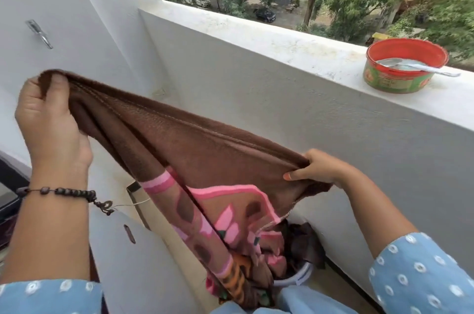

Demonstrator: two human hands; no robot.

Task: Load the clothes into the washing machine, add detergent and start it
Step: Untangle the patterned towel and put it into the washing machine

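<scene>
I held a brown blanket (195, 144) with a pink flower pattern stretched between my two hands, in the air in front of the white balcony wall (307, 118). My left hand (48, 118) was raised high, and its fingers were curled tight around one bunched corner of the brown edge. My right hand (315, 167) was lower and further to the right, and it pinched the same edge between the thumb and the bent fingers. From this edge the blanket hung down in folds, and its lower part went into a white basket (295, 280) on the floor near my legs, where some dark clothes (305, 241) lay too. I could see only a small part of the rim of the basket, because the cloth covered the rest. I wore a bracelet of dark beads (69, 193) on my left wrist, and both my sleeves were light blue with white dots. On top of the balcony ledge (256, 31), well apart from the blanket, stood a round red and green tin (402, 67), open, with a metal spoon (415, 67) lying across it. Beyond the ledge there were green trees and a dark car (265, 14) far below.
</scene>
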